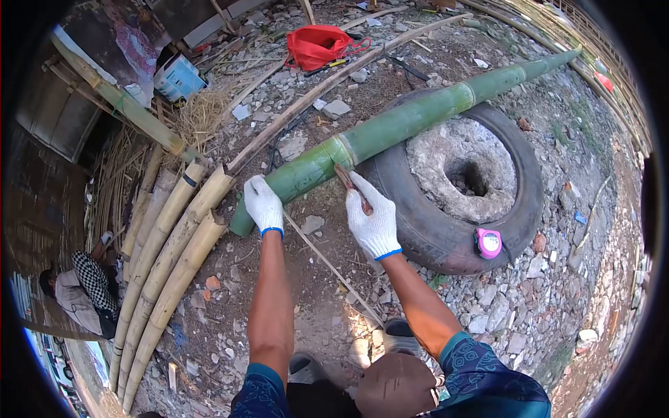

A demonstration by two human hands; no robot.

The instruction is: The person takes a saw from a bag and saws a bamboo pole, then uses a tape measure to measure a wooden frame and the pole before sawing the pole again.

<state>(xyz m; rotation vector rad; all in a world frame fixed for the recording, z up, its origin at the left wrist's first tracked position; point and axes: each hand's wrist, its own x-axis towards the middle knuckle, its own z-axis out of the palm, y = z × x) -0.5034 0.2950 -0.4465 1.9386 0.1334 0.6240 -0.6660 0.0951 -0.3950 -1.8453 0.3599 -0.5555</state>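
A long green bamboo pole (411,118) lies slanted across an old tyre (446,237), thick end near me. My left hand (263,204), in a white glove, rests on the thick end of the pole and presses on it. My right hand (373,217), also gloved, grips the wooden handle of a blade tool (346,180) whose tip touches the pole near a node.
A pink tape measure (488,243) sits on the tyre rim, and the tyre is filled with concrete (460,167). Several dry bamboo poles (167,258) lie at left. A red bag (315,45) is far back, and a person (83,289) sits at lower left. Rubble covers the ground.
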